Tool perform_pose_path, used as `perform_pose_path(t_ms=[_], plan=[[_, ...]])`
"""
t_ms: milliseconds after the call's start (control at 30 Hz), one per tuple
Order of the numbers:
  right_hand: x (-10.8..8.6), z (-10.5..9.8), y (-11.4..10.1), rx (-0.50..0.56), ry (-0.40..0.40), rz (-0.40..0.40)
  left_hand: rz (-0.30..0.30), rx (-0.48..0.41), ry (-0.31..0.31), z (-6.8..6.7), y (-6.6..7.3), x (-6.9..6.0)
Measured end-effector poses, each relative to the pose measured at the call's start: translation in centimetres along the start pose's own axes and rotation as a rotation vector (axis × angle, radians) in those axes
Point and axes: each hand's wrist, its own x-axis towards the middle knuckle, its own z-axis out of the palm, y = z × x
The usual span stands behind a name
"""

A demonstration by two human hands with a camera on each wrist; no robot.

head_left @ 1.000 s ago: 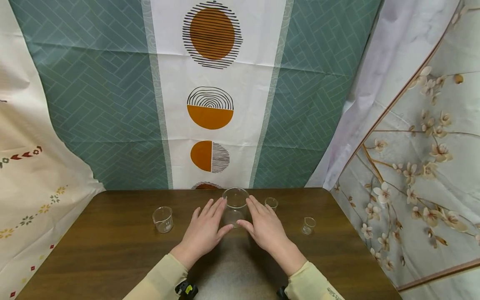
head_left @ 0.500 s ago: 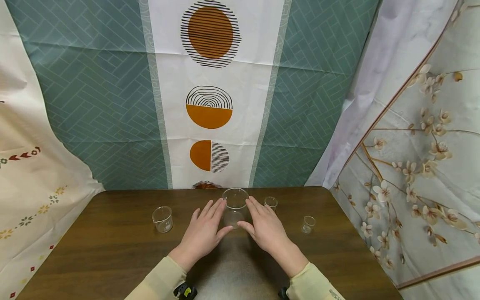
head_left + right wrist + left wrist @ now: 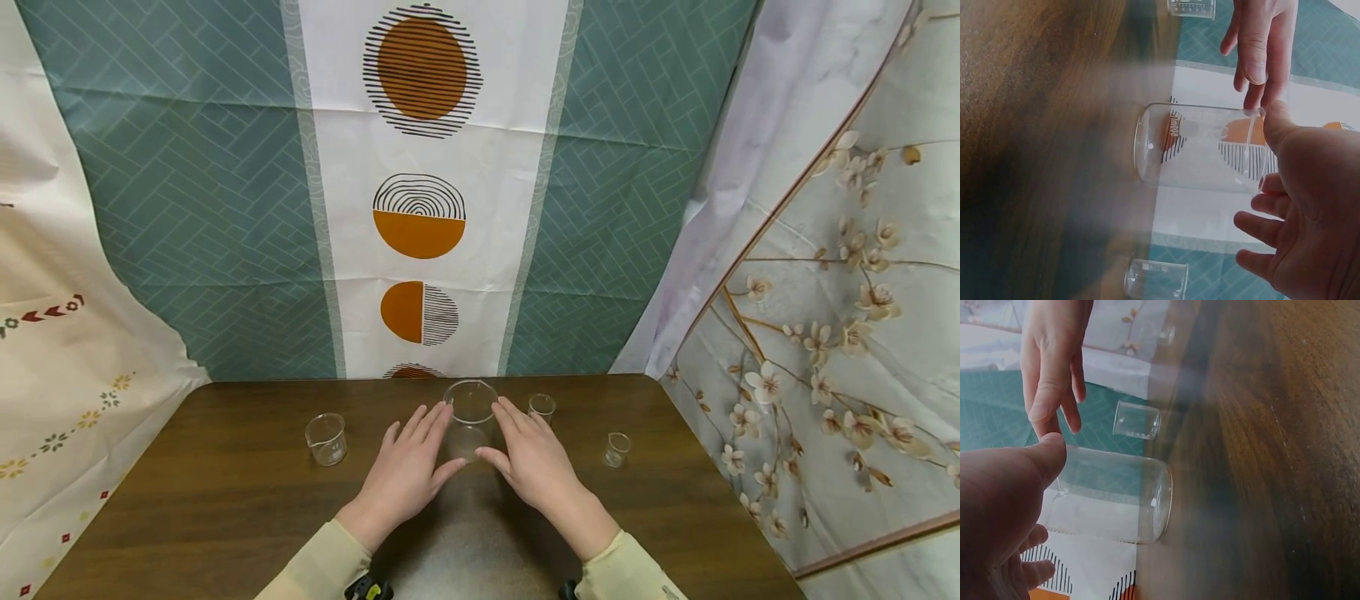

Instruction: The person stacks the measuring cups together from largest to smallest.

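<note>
On the large glass beaker [image 3: 471, 432], printed characters ending in "ml" can be made out only in the right wrist view; the number before them cannot be read with certainty. Graduation marks are shown there on the leftmost small beaker [image 3: 1191, 7], too small to be read. The left hand [image 3: 405, 471] and right hand [image 3: 538, 458] are both held open, fingers extended forward, with the large beaker framed upright between them above the middle of the wooden table [image 3: 225, 508]. The rim is met or nearly met by the fingertips, and nothing is seen to be gripped; whether the glass is pressed cannot be told. The thumbs are pointed inward, their tips apart. In the head view, a second small beaker [image 3: 542, 406] is partly hidden behind the right hand, but by the left wrist view its whole side is shown. A third small beaker [image 3: 617, 450] is seen farther right.
</note>
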Motion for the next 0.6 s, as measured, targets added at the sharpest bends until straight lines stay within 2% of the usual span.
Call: perform_pose_path(t_ms=[600], plan=[[-0.95, -0.27, -0.05, 0.000, 0.003, -0.014, 0.012, -0.017, -0.004, -0.07, 0.37, -0.92]])
